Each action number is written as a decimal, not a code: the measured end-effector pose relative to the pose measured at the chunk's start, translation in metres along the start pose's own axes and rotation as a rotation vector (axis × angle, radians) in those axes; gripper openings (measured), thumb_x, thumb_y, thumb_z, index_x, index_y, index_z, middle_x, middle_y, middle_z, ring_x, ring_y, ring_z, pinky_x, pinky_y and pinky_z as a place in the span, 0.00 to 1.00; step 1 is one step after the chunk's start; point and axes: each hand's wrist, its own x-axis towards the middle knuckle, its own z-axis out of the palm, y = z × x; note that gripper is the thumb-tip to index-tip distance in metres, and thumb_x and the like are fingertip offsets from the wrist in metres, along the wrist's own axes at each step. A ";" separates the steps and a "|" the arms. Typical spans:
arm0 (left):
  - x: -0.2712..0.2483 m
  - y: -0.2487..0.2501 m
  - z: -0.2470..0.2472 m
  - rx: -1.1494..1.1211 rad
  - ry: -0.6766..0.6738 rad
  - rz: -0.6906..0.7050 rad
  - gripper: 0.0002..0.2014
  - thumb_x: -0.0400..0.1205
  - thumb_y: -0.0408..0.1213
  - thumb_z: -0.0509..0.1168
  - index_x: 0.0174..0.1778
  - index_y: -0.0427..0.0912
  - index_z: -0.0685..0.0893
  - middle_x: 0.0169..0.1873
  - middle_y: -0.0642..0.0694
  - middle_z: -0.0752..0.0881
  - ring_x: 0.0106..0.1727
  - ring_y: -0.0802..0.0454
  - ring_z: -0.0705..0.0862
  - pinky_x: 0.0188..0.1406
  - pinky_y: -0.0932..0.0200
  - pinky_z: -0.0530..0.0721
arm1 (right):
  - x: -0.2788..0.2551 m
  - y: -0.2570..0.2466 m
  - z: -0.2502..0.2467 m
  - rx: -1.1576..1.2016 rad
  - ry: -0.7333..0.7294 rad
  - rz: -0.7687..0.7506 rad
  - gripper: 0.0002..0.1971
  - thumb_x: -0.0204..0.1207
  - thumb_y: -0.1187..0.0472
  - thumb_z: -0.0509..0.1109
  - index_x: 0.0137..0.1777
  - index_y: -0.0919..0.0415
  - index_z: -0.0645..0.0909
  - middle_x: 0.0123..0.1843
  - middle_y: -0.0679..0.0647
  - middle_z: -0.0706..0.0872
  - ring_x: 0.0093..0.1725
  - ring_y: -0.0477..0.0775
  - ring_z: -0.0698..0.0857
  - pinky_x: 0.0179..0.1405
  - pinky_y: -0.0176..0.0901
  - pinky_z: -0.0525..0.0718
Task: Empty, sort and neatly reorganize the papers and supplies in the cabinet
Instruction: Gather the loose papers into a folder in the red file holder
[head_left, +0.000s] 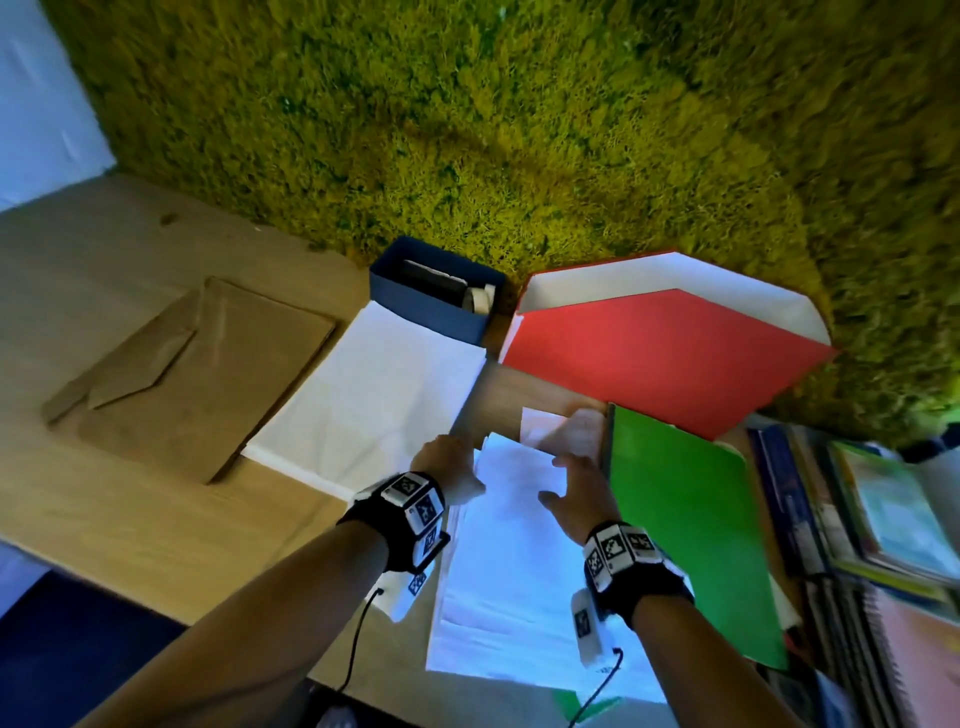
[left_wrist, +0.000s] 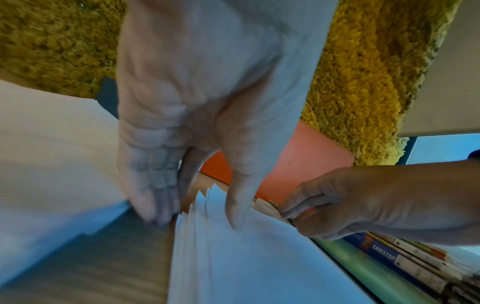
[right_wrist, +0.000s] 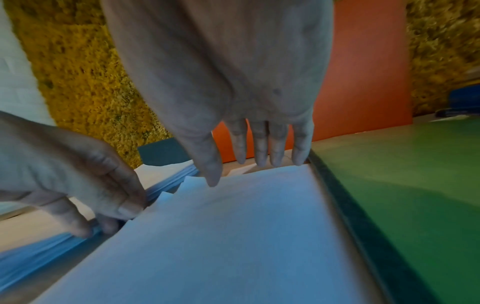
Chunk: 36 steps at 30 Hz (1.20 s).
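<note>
The left hand (head_left: 445, 464) pinches the fanned left edge of the loose papers (head_left: 511, 582); the right hand (head_left: 577, 499) lies flat on them, fingers straight. A green folder (head_left: 691, 530) butts their right edge. Bare desk (head_left: 156, 514) stretches left, near a paper stack (head_left: 374, 395).

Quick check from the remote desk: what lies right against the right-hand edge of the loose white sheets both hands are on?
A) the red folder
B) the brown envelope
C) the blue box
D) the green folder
D: the green folder borders the white sheets under the right hand.
</note>
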 end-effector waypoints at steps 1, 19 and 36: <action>0.000 0.003 0.004 0.009 -0.010 -0.021 0.23 0.73 0.46 0.75 0.61 0.41 0.81 0.58 0.39 0.85 0.58 0.39 0.85 0.43 0.54 0.81 | -0.002 0.005 -0.001 -0.008 -0.020 -0.008 0.25 0.75 0.60 0.73 0.71 0.61 0.74 0.70 0.59 0.75 0.71 0.60 0.74 0.70 0.47 0.71; -0.027 0.069 0.000 -0.280 0.354 -0.243 0.09 0.72 0.33 0.75 0.41 0.43 0.81 0.47 0.40 0.86 0.53 0.38 0.84 0.48 0.55 0.80 | -0.010 0.057 -0.022 0.302 -0.011 -0.120 0.38 0.68 0.63 0.79 0.76 0.64 0.66 0.73 0.62 0.73 0.70 0.60 0.76 0.67 0.43 0.71; -0.072 0.206 -0.100 0.139 0.970 0.814 0.06 0.72 0.44 0.76 0.44 0.54 0.92 0.41 0.53 0.91 0.52 0.50 0.86 0.62 0.40 0.72 | -0.004 0.074 -0.166 0.924 0.249 -0.253 0.22 0.67 0.52 0.81 0.45 0.75 0.86 0.44 0.65 0.91 0.42 0.50 0.88 0.40 0.51 0.87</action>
